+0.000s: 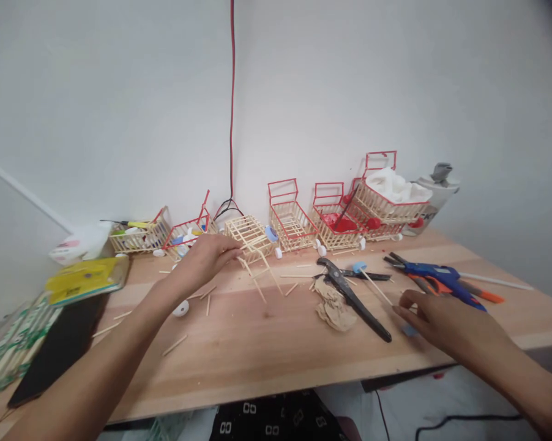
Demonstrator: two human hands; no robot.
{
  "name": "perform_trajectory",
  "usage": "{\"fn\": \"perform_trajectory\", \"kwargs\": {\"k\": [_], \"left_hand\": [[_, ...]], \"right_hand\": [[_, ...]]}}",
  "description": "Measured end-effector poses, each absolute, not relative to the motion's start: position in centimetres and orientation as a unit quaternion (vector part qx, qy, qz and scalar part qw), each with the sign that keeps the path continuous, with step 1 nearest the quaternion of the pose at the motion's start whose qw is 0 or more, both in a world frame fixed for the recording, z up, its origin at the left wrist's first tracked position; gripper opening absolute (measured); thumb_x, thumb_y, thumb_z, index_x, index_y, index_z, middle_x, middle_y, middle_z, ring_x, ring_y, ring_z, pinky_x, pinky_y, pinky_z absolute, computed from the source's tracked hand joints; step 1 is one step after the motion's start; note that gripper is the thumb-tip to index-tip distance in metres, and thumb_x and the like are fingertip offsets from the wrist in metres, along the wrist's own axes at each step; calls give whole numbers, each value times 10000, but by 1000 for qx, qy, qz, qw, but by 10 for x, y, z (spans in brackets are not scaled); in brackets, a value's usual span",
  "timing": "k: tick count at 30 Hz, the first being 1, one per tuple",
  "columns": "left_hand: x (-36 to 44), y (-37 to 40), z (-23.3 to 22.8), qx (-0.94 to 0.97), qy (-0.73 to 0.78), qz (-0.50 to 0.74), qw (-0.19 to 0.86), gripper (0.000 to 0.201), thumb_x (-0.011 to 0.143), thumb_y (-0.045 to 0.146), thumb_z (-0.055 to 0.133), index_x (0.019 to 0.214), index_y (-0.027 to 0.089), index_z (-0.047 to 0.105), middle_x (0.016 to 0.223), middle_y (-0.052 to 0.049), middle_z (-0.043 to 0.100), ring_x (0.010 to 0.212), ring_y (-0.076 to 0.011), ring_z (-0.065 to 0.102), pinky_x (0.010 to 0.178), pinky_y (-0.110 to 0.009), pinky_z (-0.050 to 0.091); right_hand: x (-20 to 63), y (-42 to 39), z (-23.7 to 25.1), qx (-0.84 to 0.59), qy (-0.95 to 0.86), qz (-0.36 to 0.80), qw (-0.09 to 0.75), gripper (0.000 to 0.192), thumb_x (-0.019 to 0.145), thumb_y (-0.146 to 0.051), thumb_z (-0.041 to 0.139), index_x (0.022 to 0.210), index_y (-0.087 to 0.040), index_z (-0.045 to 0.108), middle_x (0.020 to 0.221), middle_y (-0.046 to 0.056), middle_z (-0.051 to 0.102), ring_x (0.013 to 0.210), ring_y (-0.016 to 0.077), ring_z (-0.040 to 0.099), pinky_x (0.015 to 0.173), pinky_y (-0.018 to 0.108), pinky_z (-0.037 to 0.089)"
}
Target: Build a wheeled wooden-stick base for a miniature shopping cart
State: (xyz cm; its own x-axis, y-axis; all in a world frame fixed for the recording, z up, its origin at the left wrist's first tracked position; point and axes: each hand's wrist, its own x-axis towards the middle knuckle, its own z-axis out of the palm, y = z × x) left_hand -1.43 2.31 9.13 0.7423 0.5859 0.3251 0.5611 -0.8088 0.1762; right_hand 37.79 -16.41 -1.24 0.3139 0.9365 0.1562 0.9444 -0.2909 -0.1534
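My left hand (pixel 216 252) is closed in a pinch on a small unpainted cart (pixel 253 236) built from thin wooden sticks. The cart is tipped over near the wall, its stick handle frame (pixel 262 272) slanting down to the table and a blue round wheel (pixel 271 233) at its right side. In my right hand (pixel 425 312), finger and thumb pinch the lower end of a thin stick with wheels (pixel 372 283). A light blue wheel (pixel 359 267) caps its far end; another blue piece (pixel 410 330) shows under the hand.
Several stick carts with red handles, such as one cart (pixel 292 223), line the wall. Pliers (pixel 356 300), crumpled brown paper (pixel 335 309) and a blue glue gun (pixel 441 278) lie right of centre. A yellow packet (pixel 85 278) and a black slab (pixel 60 343) lie left, with loose sticks around.
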Motion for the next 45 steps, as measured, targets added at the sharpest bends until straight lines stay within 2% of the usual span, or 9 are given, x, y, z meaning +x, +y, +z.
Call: {"fn": "perform_trajectory", "kwargs": {"k": [4,7,16,21,25,29,34,41,45], "left_hand": [[-2,53,108,925,349,135,56,244,856,242,507,692,157,666,620,0,627,604,-123,546,592,-213,341],[9,74,118,918,376,116,54,195,809,209,524,693,158,672,619,9,626,595,-112,534,589,-206,332],[30,134,112,901,420,85,69,148,732,181,557,737,157,702,659,-15,690,684,-142,618,626,-201,395],[33,148,115,889,449,47,79,122,713,174,590,696,139,706,602,-10,676,603,-123,603,590,-193,393],[37,151,118,876,479,27,57,126,726,203,617,740,120,711,608,-21,662,609,-139,601,588,-219,409],[44,154,115,867,497,0,27,127,783,229,642,810,114,688,779,-46,682,781,-177,632,724,-283,477],[51,157,113,857,512,-51,23,282,901,335,562,1100,136,586,1098,-78,610,955,-194,608,821,-396,523],[59,159,114,848,523,-86,15,318,899,326,567,1164,152,560,1160,-88,583,999,-210,597,834,-403,522],[63,159,116,841,535,-87,-8,329,898,326,568,1176,152,553,1170,-93,578,1010,-214,593,842,-410,519]], "right_hand": [[371,-159,8,-815,-576,-14,65,238,849,-434,487,874,-253,641,700,74,692,593,254,635,506,308,332],[351,-147,28,-787,-608,-43,98,238,861,-419,475,858,-251,643,724,73,693,630,240,636,512,299,331],[269,-78,58,-640,-739,41,207,159,885,-307,493,811,-216,601,780,28,671,721,177,598,627,267,368],[246,-43,54,-593,-770,76,225,129,880,-266,517,902,-192,620,848,44,669,769,167,594,661,257,391],[232,-26,51,-573,-786,72,222,193,892,-254,515,1031,-157,607,1018,102,655,942,203,598,788,295,420],[222,-16,50,-570,-787,71,226,296,881,-218,535,1160,-125,566,1153,145,600,1082,234,556,909,339,406],[213,-6,48,-555,-794,80,235,333,874,-188,524,1197,-104,542,1181,153,586,1132,245,528,941,356,401],[208,1,36,-562,-788,93,234,364,861,-210,524,1209,-104,526,1190,154,593,1144,246,535,947,378,410],[205,3,34,-569,-785,84,231,444,853,-213,517,1279,-92,477,1353,192,477,1268,281,443,983,422,411]]}}
